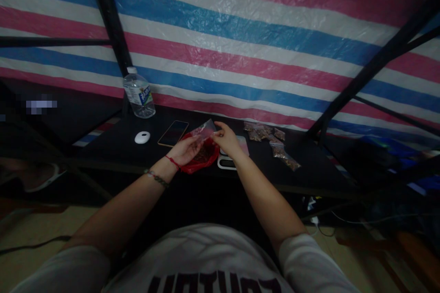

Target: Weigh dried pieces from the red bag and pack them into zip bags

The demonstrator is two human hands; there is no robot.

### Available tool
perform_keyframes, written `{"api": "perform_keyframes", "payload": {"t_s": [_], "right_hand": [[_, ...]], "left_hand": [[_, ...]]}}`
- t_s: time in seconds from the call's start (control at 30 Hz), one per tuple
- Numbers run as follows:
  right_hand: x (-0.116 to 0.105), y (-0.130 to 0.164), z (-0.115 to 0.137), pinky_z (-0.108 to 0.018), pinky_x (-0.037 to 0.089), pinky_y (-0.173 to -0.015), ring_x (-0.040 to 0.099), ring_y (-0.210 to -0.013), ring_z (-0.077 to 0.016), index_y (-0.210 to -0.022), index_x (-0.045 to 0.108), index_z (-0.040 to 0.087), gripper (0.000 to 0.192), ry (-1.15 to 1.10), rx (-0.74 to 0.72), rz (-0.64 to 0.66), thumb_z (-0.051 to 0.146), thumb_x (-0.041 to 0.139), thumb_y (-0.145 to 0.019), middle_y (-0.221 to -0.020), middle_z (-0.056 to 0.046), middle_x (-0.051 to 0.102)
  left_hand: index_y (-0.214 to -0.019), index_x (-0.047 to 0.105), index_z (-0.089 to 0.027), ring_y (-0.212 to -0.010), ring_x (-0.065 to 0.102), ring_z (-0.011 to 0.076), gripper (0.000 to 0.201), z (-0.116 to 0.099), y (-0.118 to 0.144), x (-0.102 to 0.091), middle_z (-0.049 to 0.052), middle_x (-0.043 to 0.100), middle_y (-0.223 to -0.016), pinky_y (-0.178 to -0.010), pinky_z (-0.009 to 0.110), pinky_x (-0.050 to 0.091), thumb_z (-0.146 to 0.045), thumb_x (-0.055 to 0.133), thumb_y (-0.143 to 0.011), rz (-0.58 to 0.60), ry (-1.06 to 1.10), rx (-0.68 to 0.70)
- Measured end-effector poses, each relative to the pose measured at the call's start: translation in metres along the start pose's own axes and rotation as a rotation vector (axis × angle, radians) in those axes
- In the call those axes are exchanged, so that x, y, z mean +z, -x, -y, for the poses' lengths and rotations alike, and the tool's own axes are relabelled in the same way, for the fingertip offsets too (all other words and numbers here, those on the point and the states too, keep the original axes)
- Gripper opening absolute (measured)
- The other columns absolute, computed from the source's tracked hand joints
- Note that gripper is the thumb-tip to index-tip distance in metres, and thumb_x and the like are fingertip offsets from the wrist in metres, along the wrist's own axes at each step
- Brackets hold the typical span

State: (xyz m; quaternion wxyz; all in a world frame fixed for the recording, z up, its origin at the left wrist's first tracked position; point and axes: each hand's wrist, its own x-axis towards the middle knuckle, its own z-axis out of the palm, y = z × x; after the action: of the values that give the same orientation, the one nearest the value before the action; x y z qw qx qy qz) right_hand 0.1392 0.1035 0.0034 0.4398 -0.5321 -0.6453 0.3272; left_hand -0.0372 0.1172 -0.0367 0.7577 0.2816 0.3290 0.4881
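Between my two hands is a small clear plastic bag (205, 130), held above a red plastic bag (195, 166) with brown bits inside. My left hand (187, 149) has its fingers closed at the lower left of the clear bag. My right hand (227, 139) pinches the clear bag's right edge with thumb and fingers. Partly covered by my right hand and wrist, a white scale (227, 162) lies just right of the red bag. What the clear bag contains, if anything, is too dim to make out.
Several small filled bags (263, 131) lie to the right on the black table (319, 171). Left of the red bag are a phone (173, 133), a white rounded object (142, 137) and a clear plastic bottle (140, 96). Black frame bars and a striped plastic sheet (223, 55) stand behind.
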Motion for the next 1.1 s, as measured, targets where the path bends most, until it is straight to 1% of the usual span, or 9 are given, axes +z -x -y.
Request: {"api": "perform_keyframes", "payload": {"t_s": [0.17,0.27,0.33,0.53,0.7,0.8,0.97,1.03,1.1], "right_hand": [[0.012,-0.001,-0.006,-0.024,0.052,-0.056,0.061,-0.059,-0.0115,-0.126,0.049,0.018,0.058,-0.012,-0.033,0.018,0.026,0.066,-0.071,-0.089,-0.003,0.067],[0.018,-0.002,-0.01,-0.024,0.052,-0.057,0.063,-0.059,-0.0114,-0.112,0.058,0.018,0.037,0.013,-0.048,-0.003,0.021,0.059,-0.075,-0.086,-0.002,0.068],[0.019,-0.004,-0.013,-0.024,0.052,-0.058,0.062,-0.058,-0.0114,-0.106,0.06,0.018,0.029,0.046,-0.048,-0.037,0.018,0.054,-0.078,-0.081,-0.001,0.068],[0.011,-0.006,-0.017,-0.027,0.053,-0.074,0.066,-0.075,-0.0154,-0.095,0.068,0.019,0.027,0.201,-0.1,-0.109,0.01,0.054,-0.072,-0.087,-0.003,0.071],[0.01,-0.005,-0.014,-0.028,0.052,-0.075,0.066,-0.078,-0.0171,-0.094,0.07,0.018,0.028,0.266,-0.078,-0.115,0.011,0.055,-0.072,-0.086,-0.004,0.072],[0.011,-0.005,-0.013,-0.028,0.052,-0.075,0.066,-0.078,-0.0169,-0.094,0.07,0.018,0.027,0.246,-0.069,-0.111,0.012,0.054,-0.073,-0.085,-0.004,0.072],[0.005,-0.004,-0.013,-0.028,0.051,-0.075,0.066,-0.077,-0.017,-0.088,0.071,0.018,0.024,0.238,-0.078,-0.1,0.013,0.053,-0.073,-0.084,-0.003,0.071],[0.001,-0.003,-0.012,-0.029,0.051,-0.076,0.065,-0.078,-0.0173,-0.085,0.07,0.019,0.021,0.223,-0.074,-0.119,0.015,0.054,-0.073,-0.083,-0.003,0.071],[-0.002,0.0,-0.009,-0.029,0.052,-0.075,0.065,-0.076,-0.0167,-0.084,0.069,0.019,0.018,0.135,-0.048,-0.142,0.018,0.054,-0.074,-0.081,-0.003,0.07]], "left_hand": [[-0.09,0.066,-0.012,-0.08,0.067,0.0104,0.017,0.002,0.003,0.006,0.007,0.07,-0.091,-0.073,0.016,0.057,-0.003,0.054,-0.084,0.023,0.107,-0.011],[-0.092,0.066,-0.01,-0.083,0.067,0.0124,0.016,0.002,0.005,0.01,0.009,0.07,-0.092,-0.077,0.02,0.056,-0.004,0.052,-0.085,0.06,0.13,-0.022],[-0.092,0.066,-0.009,-0.082,0.067,0.0149,0.017,0.0,0.007,0.01,0.011,0.07,-0.09,-0.077,0.024,0.057,-0.007,0.05,-0.086,0.045,0.13,-0.028],[-0.088,0.065,-0.009,-0.072,0.066,0.0149,0.015,-0.009,0.011,0.008,0.011,0.069,-0.082,-0.068,0.025,0.054,-0.012,0.05,-0.086,0.006,0.091,0.019],[-0.096,0.065,-0.013,-0.074,0.064,0.0105,0.019,-0.005,0.011,0.01,0.005,0.069,-0.085,-0.07,0.02,0.05,-0.01,0.058,-0.078,-0.03,0.018,0.148],[-0.099,0.066,-0.015,-0.08,0.064,0.01,0.03,-0.001,0.008,0.011,0.004,0.07,-0.092,-0.076,0.019,0.049,-0.005,0.06,-0.071,-0.059,-0.058,0.224],[-0.11,0.063,-0.016,-0.102,0.063,0.0193,0.053,0.003,0.004,0.009,0.008,0.067,-0.115,-0.092,0.031,0.047,0.0,0.052,-0.061,-0.022,-0.199,0.294],[-0.115,0.06,-0.017,-0.108,0.061,0.0207,0.056,0.003,0.005,0.008,0.009,0.063,-0.123,-0.096,0.034,0.045,-0.002,0.052,-0.062,-0.027,-0.254,0.335],[-0.117,0.059,-0.017,-0.11,0.06,0.0208,0.053,0.002,0.007,0.009,0.01,0.063,-0.122,-0.098,0.034,0.044,-0.007,0.058,-0.065,0.019,-0.32,0.354]]}}
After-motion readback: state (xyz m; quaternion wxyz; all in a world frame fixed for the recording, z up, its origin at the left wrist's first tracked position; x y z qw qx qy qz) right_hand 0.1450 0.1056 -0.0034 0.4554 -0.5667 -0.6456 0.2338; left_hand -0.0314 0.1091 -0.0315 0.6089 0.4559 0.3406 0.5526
